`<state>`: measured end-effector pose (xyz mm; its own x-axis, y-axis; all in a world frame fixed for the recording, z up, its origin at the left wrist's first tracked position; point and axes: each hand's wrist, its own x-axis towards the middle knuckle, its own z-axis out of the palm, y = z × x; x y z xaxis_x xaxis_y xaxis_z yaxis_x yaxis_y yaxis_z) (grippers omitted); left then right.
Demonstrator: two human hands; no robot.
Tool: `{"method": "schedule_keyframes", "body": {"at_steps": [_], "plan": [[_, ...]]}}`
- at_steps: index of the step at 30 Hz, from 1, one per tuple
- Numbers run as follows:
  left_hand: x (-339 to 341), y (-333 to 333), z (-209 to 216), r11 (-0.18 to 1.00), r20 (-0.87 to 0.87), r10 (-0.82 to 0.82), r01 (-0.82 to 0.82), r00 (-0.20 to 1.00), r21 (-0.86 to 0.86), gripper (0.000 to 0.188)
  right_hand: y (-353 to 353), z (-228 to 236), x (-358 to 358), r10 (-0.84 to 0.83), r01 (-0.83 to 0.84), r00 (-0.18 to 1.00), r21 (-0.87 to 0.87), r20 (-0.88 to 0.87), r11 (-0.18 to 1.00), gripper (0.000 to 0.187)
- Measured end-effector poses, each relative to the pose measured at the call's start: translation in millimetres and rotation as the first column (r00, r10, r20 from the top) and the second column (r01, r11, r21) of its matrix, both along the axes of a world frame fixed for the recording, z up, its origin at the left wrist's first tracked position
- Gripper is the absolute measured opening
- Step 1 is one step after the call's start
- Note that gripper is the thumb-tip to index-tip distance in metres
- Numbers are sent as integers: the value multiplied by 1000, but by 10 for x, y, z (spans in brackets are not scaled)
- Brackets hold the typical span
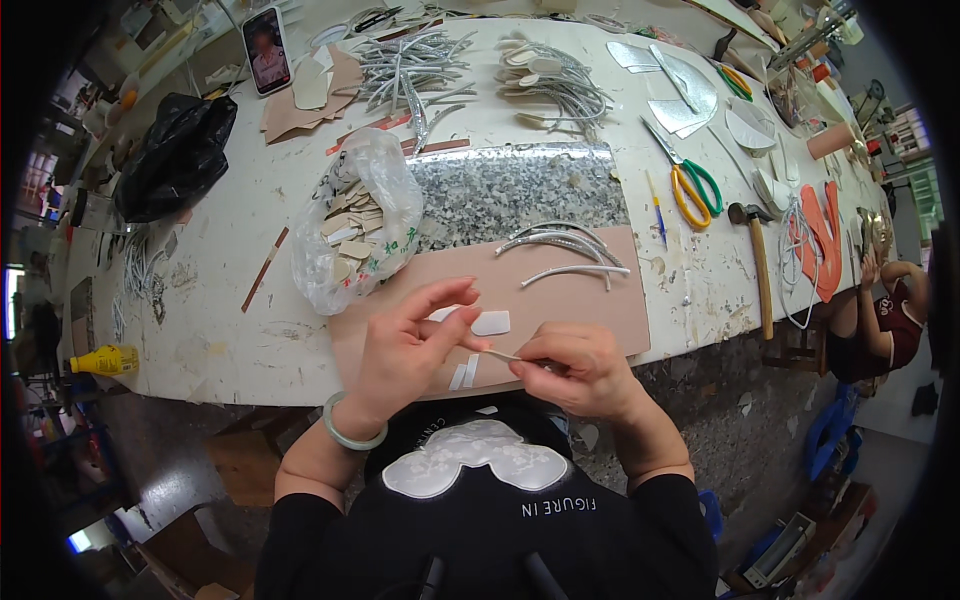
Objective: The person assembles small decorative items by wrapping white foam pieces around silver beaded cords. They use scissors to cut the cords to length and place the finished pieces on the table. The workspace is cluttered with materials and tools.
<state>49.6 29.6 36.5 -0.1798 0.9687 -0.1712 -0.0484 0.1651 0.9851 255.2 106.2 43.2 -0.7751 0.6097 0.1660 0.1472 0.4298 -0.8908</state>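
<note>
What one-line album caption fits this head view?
Both hands, left hand and right hand, pinch a thin strip over a tan board beside scissors.

Clear bag of beige pieces, granite slab, yellow-green scissors, hammer, phone, black bag, yellow bottle, silver strip piles

Thin strip pinched between fingertips of left hand and right hand: pale, matt, paper-like. Just beyond fingers, mat: pinkish-tan, matt, smooth, leather-like or card. On it, small white pieces: smooth, flat. Further out, curved straps: silvery, glittery sheen. Beyond them, slab: speckled grey stone, polished. Left of fingers, bag: clear crinkled plastic, glossy. Bangle on left wrist: pale green, smooth, glossy. Tabletop: white, scuffed, stained.
</note>
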Motion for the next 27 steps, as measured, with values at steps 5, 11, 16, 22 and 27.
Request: {"method": "schedule_keyframes", "body": {"at_steps": [5,11,16,22,27], "plan": [[-52,185,-207,935,-641,142,109,754,337,25,71,99,326,-237,165,935,-270,-263,949,5],[44,144,-287,886,-839,-89,428,536,179,31,113,4,397,-278,220,950,-326,-143,919,18],[20,177,-272,886,-760,-127,417,637,201,24,140,-60,301,-161,149,984,-142,-74,979,21],[44,189,-38,975,358,-170,210,918,-75,24,125,78,198,-41,40,998,-43,-36,998,18],[-53,132,-26,917,558,-168,337,812,-214,39,182,200,98,-13,12,1000,-125,-7,992,11]]}}
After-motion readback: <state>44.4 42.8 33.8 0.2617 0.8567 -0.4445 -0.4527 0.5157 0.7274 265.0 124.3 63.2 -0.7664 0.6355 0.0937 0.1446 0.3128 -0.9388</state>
